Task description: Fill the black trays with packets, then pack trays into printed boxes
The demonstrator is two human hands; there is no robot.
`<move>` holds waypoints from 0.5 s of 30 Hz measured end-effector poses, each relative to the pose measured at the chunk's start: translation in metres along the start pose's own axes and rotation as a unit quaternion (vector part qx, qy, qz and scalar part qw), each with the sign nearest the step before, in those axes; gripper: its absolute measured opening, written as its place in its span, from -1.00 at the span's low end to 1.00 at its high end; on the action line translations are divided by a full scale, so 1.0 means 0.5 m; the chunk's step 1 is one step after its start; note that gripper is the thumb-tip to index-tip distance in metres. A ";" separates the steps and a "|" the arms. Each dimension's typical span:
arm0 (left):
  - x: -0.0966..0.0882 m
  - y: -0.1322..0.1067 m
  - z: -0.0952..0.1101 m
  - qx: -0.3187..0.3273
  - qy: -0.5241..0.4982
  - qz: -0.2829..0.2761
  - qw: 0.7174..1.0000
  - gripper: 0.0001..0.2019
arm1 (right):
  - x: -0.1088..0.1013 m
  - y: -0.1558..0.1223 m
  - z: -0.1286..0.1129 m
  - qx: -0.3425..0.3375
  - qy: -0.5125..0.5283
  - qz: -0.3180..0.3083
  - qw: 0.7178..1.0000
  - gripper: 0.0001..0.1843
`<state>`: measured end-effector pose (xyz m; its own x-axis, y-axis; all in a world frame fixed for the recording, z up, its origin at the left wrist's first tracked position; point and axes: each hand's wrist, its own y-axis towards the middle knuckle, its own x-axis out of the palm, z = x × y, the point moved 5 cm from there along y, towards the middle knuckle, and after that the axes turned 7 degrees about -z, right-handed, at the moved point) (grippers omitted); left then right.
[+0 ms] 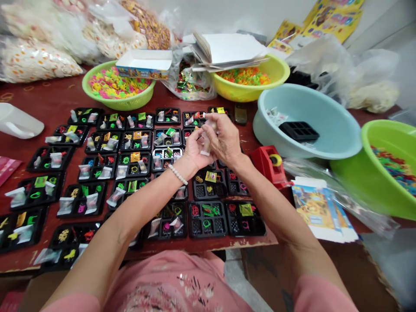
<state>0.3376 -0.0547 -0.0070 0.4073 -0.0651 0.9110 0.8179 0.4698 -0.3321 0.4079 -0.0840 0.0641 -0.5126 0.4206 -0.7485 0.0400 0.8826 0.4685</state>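
My left hand (195, 154), with a white bead bracelet (177, 174) on its wrist, and my right hand (223, 139) meet above the middle of the table. Together their fingers hold a small clear plastic packet (205, 145), partly hidden by them. Below and around my hands lie several black compartmented plastic trays, such as one (207, 219) near the table's front edge. The trays hold small colourful plastic pieces and clear packets. One tray (167, 136) sits just left of my left hand, partly covered by it.
A red tape dispenser (268, 164) stands right of my hands, beside printed flat cardboard boxes (315, 208). A pale blue basin (338, 125) holds a black tray. Green and yellow basins (118, 102) of colourful pieces, plus bulging plastic bags, fill the back of the red table (227, 134).
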 end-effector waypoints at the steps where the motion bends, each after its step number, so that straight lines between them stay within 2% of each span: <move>1: 0.000 -0.003 -0.001 0.002 -0.013 0.007 1.000 -0.73 | -0.009 0.004 0.006 0.004 -0.005 0.002 1.000 -0.72; 7: 0.002 -0.017 0.002 -0.025 0.018 0.022 0.999 -0.74 | -0.068 -0.003 0.045 0.099 -0.002 0.012 0.995 -0.76; 10: 0.004 -0.010 -0.005 -0.034 0.034 0.021 0.999 -0.77 | -0.069 -0.013 0.058 0.140 -0.003 0.013 0.990 -0.77; 15: -0.004 -0.005 -0.019 -0.059 0.072 0.033 0.995 -0.79 | -0.063 -0.029 0.052 0.157 -0.009 0.032 0.987 -0.75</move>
<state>0.3387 -0.0644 -0.0104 0.5091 -0.1664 0.8444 0.8255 0.3720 -0.4244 0.4457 -0.1045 0.0686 -0.4849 0.4788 -0.7319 0.3379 0.8744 0.3481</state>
